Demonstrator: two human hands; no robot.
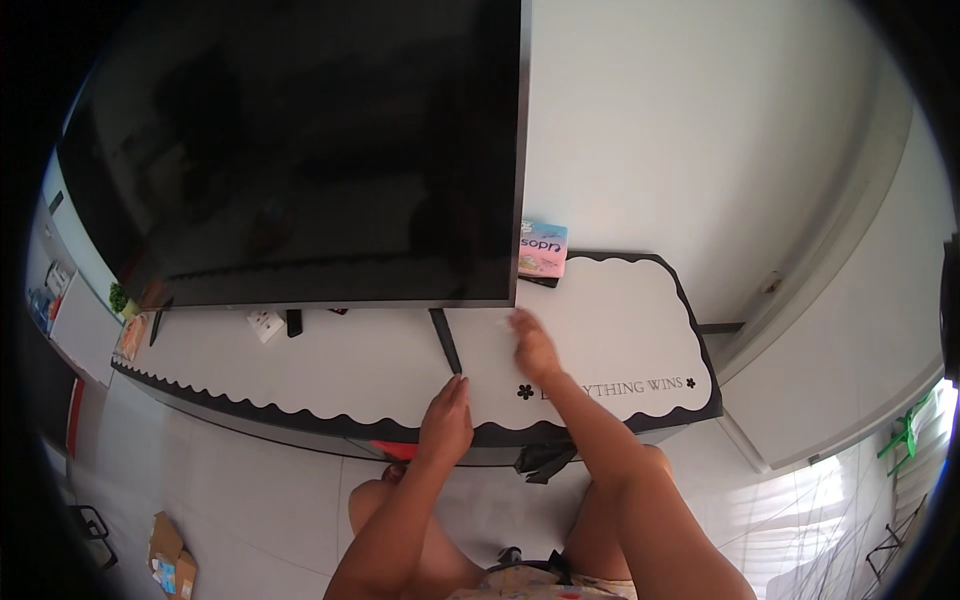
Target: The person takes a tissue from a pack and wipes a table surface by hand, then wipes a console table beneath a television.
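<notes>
My left hand [448, 420] is at the front edge of a white cabinet-top mat [615, 337] with a black scalloped border. Its fingers lie together, their tips beside the lower end of a black television stand leg [445, 341]. My right hand [535, 349] is above the mat, its fingertips just below the lower right corner of a large flat-screen television [322, 172]. That hand is blurred, and a faint whitish patch shows by its fingertips. Whether either hand holds something is hidden.
A pink and blue soft pack [544, 250] bearing writing stands behind the television's right edge. A white card-like item [266, 325], a black remote-like object [294, 323] and a small potted plant [120, 298] are to the left. Torn cardboard [169, 551] lies on the floor.
</notes>
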